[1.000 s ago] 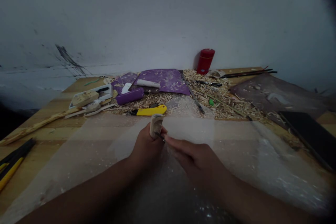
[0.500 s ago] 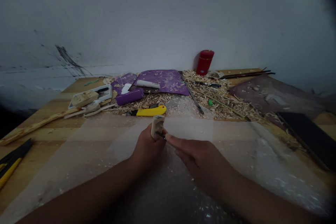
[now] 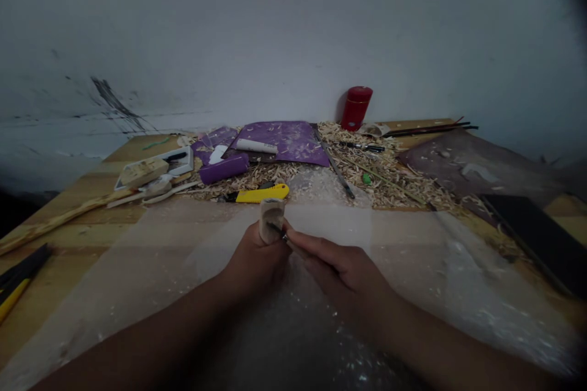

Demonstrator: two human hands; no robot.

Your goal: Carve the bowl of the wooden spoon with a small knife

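The left hand (image 3: 255, 259) wraps closely around a small pale wood block (image 3: 271, 220), which stands upright above the curled fingers. The right hand (image 3: 342, 275) holds a slim carving tool (image 3: 293, 245) in a narrow pinch, its dark tip at the block's near side. Both hands are over a clear plastic sheet (image 3: 426, 269) on a wooden table (image 3: 77, 226). Just beyond lie a yellow utility knife (image 3: 259, 193), wood shavings (image 3: 380, 174) and a purple mat (image 3: 279, 143)
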